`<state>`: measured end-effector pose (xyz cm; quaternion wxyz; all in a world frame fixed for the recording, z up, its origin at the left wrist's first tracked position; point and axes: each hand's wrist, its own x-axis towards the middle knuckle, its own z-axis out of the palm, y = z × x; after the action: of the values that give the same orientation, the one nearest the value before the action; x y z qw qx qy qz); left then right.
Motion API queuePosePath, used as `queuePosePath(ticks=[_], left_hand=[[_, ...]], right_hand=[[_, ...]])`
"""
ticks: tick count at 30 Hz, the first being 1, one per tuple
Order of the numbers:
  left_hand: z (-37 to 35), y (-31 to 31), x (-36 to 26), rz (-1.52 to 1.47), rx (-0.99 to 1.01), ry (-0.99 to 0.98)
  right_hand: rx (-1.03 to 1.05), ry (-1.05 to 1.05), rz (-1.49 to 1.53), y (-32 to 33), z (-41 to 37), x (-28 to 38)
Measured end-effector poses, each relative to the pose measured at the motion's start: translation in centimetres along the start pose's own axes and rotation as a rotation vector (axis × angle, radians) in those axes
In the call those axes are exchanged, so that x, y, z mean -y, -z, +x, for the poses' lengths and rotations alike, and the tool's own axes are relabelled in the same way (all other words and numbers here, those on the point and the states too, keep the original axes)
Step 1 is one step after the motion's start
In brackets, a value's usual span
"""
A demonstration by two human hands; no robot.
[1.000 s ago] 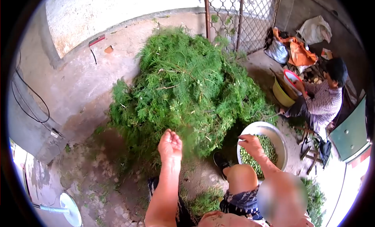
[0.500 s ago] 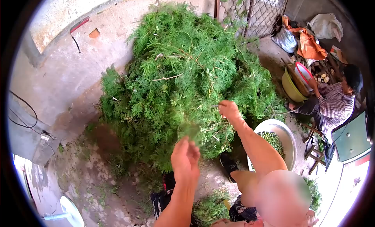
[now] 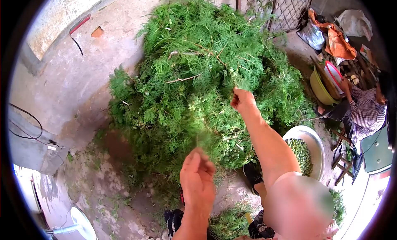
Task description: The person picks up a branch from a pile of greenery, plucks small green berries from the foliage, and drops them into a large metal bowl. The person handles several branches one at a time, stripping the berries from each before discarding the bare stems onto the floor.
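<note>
Branch pile [image 3: 173,112]: on floor | right hand [image 3: 244,100]: fingers bent at pile, grip unclear | left hand [image 3: 197,180]: fingers curled, grip unclear | risk: tangled twigs [image 3: 184,79] may snag if tugged; basin [image 3: 321,157] of green fruits [image 3: 303,157] may spill if knocked.

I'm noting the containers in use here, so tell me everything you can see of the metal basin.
The basin looks like pale, silvery metal, round and wide, with sloping walls and a smooth rim. Many small green pieces lie inside, below the rim. It sits upright on the floor, beside the greenery pile. The right arm hides its near left part; whether they touch is unclear.
</note>
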<state>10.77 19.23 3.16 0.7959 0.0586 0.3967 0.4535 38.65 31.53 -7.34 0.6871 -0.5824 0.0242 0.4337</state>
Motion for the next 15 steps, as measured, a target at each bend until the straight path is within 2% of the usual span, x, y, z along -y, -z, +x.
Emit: queuePosePath(ticks=[5, 10, 12, 15], left_hand=[[0.3, 0.0, -0.9, 0.017, 0.081, -0.106], [0.1, -0.2, -1.2, 0.101, 0.047, -0.113], [0.3, -0.1, -1.3, 0.152, 0.077, -0.158], [0.7, 0.1, -1.6, 0.226, 0.135, -0.274]], right_hand=[[0.152, -0.048, 0.061, -0.2, -7.5, -0.6], [0.3, -0.181, 0.217, 0.1, -15.2, -1.1], [0.424, -0.125, 0.141, 0.7, -18.6, -1.5], [0.507, -0.208, 0.107, 1.3, -23.4, -1.7]])
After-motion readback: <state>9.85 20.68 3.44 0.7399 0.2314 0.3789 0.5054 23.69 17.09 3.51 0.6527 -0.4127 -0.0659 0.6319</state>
